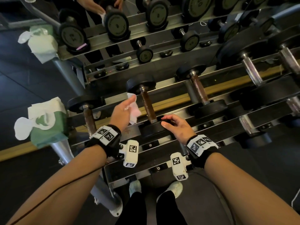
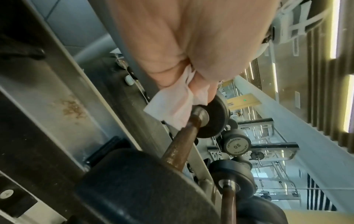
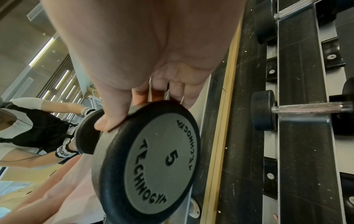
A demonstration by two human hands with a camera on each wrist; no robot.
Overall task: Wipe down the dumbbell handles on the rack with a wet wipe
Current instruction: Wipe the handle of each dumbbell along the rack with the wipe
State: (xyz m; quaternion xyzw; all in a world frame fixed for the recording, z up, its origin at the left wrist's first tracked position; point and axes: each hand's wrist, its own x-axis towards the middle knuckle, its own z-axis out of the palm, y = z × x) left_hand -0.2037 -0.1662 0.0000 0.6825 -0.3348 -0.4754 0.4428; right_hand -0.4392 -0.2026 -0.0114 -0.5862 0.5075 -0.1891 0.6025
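- While the left hand [image 1: 122,111] pinches the wet wipe [image 1: 134,109] beside the rusty handle [image 1: 148,106], it hovers just off it.
- Right hand [image 1: 177,125] fingers curl around the 5 dumbbell's near head [image 3: 153,159].

Green wipe pack [image 1: 47,125] at rack end, wall mirror [image 1: 162,21] behind

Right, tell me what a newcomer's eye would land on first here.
First, the two hands over the rack: the left hand holds a white wipe beside a rusty brown dumbbell handle, while the right hand grips that dumbbell's near black end, marked 5. At the rack's left end sits a green pack of wipes.
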